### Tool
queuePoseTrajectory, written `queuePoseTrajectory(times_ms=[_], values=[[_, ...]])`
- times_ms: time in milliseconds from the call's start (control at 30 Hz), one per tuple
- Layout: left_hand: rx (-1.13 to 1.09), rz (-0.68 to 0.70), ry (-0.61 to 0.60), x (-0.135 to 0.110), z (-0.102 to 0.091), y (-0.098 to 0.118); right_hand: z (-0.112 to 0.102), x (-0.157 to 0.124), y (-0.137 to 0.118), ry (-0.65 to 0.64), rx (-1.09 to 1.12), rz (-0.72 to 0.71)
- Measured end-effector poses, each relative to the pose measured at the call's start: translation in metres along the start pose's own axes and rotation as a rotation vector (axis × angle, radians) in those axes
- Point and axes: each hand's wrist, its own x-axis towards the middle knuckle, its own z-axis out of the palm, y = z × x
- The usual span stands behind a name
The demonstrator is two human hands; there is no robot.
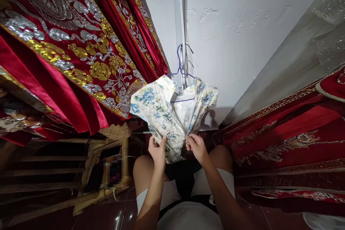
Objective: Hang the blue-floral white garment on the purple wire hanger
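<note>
A white dress top with blue and green flowers [159, 111] hangs in front of me on a purple wire hanger [179, 66]. Its V-shaped neck opening faces me. My left hand [157, 148] grips the garment's left side at the waist, thumb in front and fingers partly behind the cloth. With bent, pinched fingers, my right hand [195, 144] holds the cloth at the bottom of the neck opening. Whatever small fastening may be under those fingertips is hidden.
Red embroidered garments [99, 68] hang at the left, and more red garments [285, 136] at the right. Behind the dress is a white wall [221, 18] with a metal upright [179, 14]. A bamboo chair [94, 158] stands at lower left, a blurred-out device [113, 174] on it.
</note>
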Motion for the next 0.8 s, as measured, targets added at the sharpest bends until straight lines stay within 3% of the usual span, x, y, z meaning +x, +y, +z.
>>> queuePoseTrajectory(times_ms=[67,133,200,300,400,500,633,733,800], values=[[0.147,0.197,0.048,-0.009,0.009,-0.009,-0.004,-0.001,-0.001,-0.014,-0.025,0.017],[0.228,0.332,-0.091,-0.019,0.019,-0.015,-0.006,-0.002,-0.001,-0.073,-0.061,0.023],[0.224,0.395,-0.242,-0.026,0.031,-0.018,-0.007,-0.003,-0.004,-0.147,-0.095,0.034],[0.175,0.446,-0.275,-0.028,0.044,-0.017,-0.008,0.001,-0.016,-0.175,-0.122,0.018],[0.195,0.517,-0.321,-0.025,0.051,-0.015,-0.014,0.019,-0.049,-0.081,-0.139,-0.074],[0.249,0.588,-0.409,-0.023,0.054,-0.019,-0.018,0.051,-0.098,0.035,-0.185,-0.174],[0.328,0.646,-0.505,-0.025,0.054,-0.028,-0.007,0.087,-0.156,0.073,-0.035,-0.311],[0.445,0.667,-0.663,-0.022,0.053,-0.016,0.004,0.095,-0.173,0.119,0.035,-0.348],[0.470,0.684,-0.769,-0.014,0.054,0.010,0.007,0.091,-0.173,0.128,0.043,-0.361]])
